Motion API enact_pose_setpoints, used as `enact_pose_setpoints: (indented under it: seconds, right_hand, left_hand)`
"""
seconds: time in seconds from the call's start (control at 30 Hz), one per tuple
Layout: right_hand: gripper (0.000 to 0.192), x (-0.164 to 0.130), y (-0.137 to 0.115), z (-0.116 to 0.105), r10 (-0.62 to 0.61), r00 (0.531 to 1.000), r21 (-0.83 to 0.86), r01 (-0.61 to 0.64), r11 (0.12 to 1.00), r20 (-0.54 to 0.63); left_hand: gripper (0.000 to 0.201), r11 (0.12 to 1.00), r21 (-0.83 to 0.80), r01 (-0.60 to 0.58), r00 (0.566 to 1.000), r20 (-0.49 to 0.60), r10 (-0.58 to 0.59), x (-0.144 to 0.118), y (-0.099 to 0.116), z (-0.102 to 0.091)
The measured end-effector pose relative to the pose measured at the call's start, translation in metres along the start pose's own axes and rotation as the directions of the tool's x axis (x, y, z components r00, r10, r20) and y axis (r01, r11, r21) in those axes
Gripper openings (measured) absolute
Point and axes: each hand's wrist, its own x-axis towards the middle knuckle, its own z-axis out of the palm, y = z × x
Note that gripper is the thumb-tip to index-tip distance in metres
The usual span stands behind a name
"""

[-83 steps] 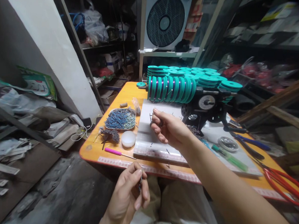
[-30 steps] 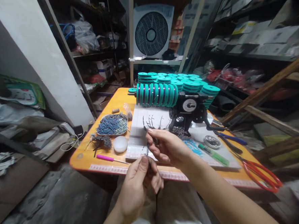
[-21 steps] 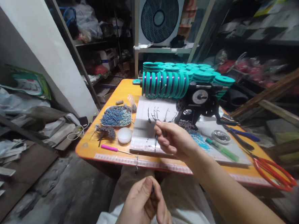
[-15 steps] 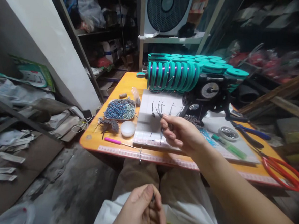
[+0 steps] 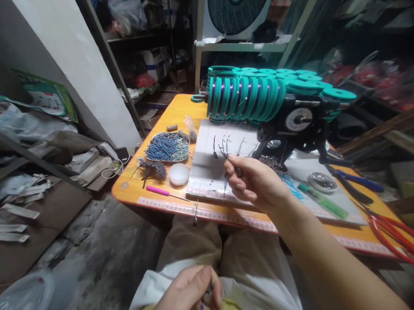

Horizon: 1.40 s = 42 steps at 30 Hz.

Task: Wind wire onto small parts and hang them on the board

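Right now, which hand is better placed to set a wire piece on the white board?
Probably the right hand: it hovers over the white board, pinching a coiled wire piece. The left hand is low over the lap.

a dim, crowded storeroom. a white slanted wall panel (image 5: 55,47) rises at the left above a grey concrete floor (image 5: 109,256) strewn with paper scraps (image 5: 10,213). an orange table (image 5: 181,116) stands in the middle. behind it, dark metal shelves (image 5: 144,34) hold bags and boxes, and a white box fan (image 5: 237,9) sits on a ledge. wooden beams (image 5: 394,133) lean at the right.
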Motion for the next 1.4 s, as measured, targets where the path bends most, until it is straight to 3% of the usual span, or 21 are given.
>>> enact_pose_setpoints:
  seconds: [0.17,0.5,0.6,0.67,0.77,0.87,0.97,1.03,1.1,1.4]
  right_hand:
    - [0.032,0.000,-0.001,0.000,-0.010,1.000,-0.012,0.010,1.000,0.006]
    - [0.036,0.002,-0.002,-0.001,-0.036,0.999,-0.073,0.039,0.997,0.038]
    - [0.044,-0.001,-0.006,-0.004,-0.073,0.996,-0.222,0.081,0.972,0.043]
    - [0.057,-0.004,-0.012,-0.006,-0.096,0.994,-0.385,0.111,0.916,0.058]
    - [0.069,-0.010,-0.026,-0.006,-0.129,0.988,-0.641,0.154,0.752,0.086]
    - [0.072,-0.015,-0.036,-0.002,-0.166,0.983,-0.818,0.158,0.553,0.078]
    - [0.069,-0.017,-0.039,0.001,-0.253,0.963,-0.892,0.191,0.409,0.090]
    - [0.065,-0.017,-0.038,0.001,-0.310,0.944,-0.906,0.226,0.358,0.113]
    - [0.062,-0.016,-0.038,0.002,-0.324,0.940,-0.907,0.226,0.355,0.107]
    - [0.080,-0.012,-0.035,-0.002,-0.166,0.983,-0.850,0.156,0.504,0.083]
  left_hand:
    - [0.052,1.000,0.005,0.005,0.999,-0.046,-0.004,0.000,-0.002,-0.002]
    - [0.050,1.000,-0.031,0.003,1.000,0.008,-0.003,0.003,-0.009,-0.013]
    - [0.039,0.973,0.117,-0.197,0.975,0.130,0.182,0.002,0.006,-0.008]
    - [0.037,0.883,0.236,-0.406,0.908,0.212,0.361,0.006,0.024,0.001]
    - [0.047,0.805,0.251,-0.537,0.838,0.267,0.476,0.021,0.056,0.021]
    - [0.045,0.785,0.316,-0.533,0.846,0.179,0.502,0.043,0.085,0.044]
    - [0.032,0.695,0.357,-0.624,0.777,0.191,0.600,0.062,0.105,0.061]
    - [0.026,0.673,0.369,-0.641,0.762,0.204,0.614,0.070,0.112,0.065]
    - [0.029,0.683,0.367,-0.632,0.772,0.213,0.599,0.074,0.115,0.064]
    - [0.027,0.744,0.327,-0.582,0.813,0.239,0.531,0.066,0.124,0.061]
